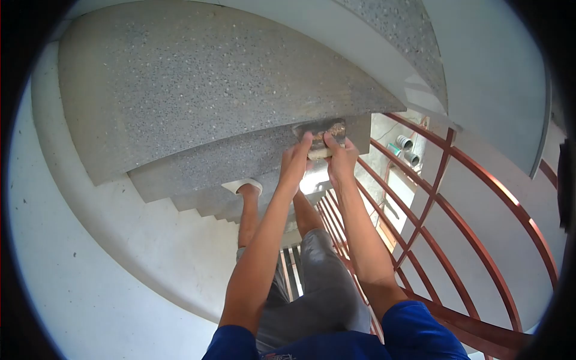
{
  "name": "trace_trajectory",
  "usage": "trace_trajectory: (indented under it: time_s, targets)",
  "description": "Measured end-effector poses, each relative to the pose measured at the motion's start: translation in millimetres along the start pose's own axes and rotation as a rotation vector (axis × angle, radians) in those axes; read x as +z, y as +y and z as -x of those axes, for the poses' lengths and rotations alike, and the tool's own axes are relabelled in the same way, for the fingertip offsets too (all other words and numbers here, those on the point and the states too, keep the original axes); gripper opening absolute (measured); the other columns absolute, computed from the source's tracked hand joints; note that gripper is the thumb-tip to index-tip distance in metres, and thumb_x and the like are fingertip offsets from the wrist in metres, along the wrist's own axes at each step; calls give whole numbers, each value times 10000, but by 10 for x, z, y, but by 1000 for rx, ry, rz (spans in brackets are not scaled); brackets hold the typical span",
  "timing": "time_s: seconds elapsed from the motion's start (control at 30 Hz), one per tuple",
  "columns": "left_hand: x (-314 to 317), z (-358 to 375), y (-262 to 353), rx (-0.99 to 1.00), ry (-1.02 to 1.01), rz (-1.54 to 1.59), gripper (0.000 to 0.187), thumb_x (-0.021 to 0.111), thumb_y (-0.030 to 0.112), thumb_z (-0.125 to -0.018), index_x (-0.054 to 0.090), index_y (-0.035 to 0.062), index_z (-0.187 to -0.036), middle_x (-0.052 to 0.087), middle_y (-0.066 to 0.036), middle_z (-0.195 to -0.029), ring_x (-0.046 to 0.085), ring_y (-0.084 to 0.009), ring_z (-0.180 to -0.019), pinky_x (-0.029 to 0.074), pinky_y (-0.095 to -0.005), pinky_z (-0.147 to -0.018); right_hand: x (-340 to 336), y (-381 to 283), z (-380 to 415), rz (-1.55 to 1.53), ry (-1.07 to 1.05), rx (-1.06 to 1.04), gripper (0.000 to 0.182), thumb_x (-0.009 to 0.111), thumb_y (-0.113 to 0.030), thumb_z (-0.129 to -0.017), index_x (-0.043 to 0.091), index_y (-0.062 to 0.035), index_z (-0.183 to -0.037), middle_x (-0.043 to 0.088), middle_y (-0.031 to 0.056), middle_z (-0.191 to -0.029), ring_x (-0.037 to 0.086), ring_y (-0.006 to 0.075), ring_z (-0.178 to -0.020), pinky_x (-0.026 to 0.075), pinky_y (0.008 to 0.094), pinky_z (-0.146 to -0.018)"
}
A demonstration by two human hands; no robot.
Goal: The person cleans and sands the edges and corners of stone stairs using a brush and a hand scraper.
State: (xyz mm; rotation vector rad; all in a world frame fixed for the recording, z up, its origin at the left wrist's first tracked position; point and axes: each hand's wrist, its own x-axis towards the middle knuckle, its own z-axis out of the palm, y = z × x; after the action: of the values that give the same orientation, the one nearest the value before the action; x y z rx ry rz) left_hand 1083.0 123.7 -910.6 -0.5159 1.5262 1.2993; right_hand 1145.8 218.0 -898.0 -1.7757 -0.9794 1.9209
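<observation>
Both my hands grip a small flat block (320, 128), dark with worn brown patches and a pale lower edge; its exact kind I cannot tell. My left hand (296, 161) is closed on its left side, the thumb pressed on the face. On the right side, my right hand (341, 159) grips it in the same way, thumb tip near the other thumb. The block overlaps the right end of a speckled grey stair step (234, 147), just under the front edge of the upper step (180, 78). Most fingers are hidden behind the block and the hands.
A red-brown metal railing (444, 174) curves along the right side. A white wall (120, 264) borders the stairs on the left. More steps drop away below, where my feet stand, one in a pale sandal (251, 182). Pipes (409, 150) show beyond the railing.
</observation>
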Motion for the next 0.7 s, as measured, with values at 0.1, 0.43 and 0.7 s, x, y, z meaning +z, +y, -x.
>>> trace_trajectory:
  time_s: [0.1,0.43,0.7]
  targets:
    - [95,-177,131,-13,40,-75,404,665,417,-869,609,40,-736,537,-7,-664,489,-100,-619,395,-280,-565,19,-8,-78,-24,-38,47,142,664,-64,-839,638,22,-948,657,87,-867,633,140,-696,526,267,-569]
    - [188,-307,13,211,184,-18,503,659,375,-881,496,52,-532,445,29,-508,368,-67,-491,288,-291,-438,87,-123,-163,138,-19,-5,156,649,-118,-864,652,33,-901,652,74,-804,587,113,-668,463,262,-548]
    - [189,-354,71,213,224,-37,479,654,339,-890,525,25,-552,480,28,-534,369,-62,-495,284,-293,-431,256,-69,-127,395,114,-223,198,640,-118,-854,653,78,-866,668,118,-784,582,156,-732,463,326,-709]
